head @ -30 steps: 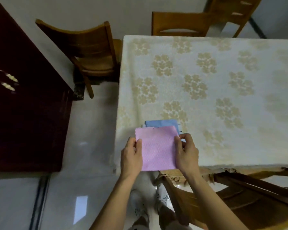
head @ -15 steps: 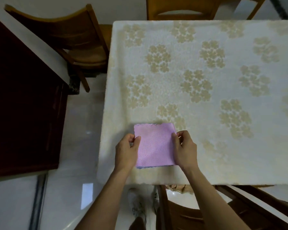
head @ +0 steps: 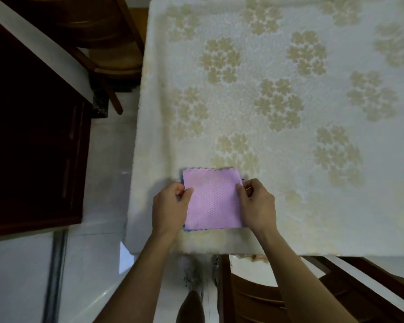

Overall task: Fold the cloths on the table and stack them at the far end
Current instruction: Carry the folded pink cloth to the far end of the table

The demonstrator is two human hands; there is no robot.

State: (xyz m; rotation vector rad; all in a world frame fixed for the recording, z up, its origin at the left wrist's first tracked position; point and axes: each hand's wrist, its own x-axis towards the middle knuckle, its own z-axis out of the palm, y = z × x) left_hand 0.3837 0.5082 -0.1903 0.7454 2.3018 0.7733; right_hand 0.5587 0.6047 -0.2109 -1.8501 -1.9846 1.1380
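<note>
Left hand (head: 170, 206) and right hand (head: 258, 205) each pinch a side edge of the folded pink cloth (head: 214, 199), probably squaring it over the blue cloth (head: 189, 229) peeking out beneath, near-left on the table (head: 313, 206), far end unreached; no readable writing.

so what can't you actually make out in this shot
1. Blue cloth, head view: only slivers show under the pink cloth; its folds can't be told.
2. Table, head view: the far end is cut off by the top edge.
3. Left hand and right hand: fingertips hidden under the cloth edges.
</note>
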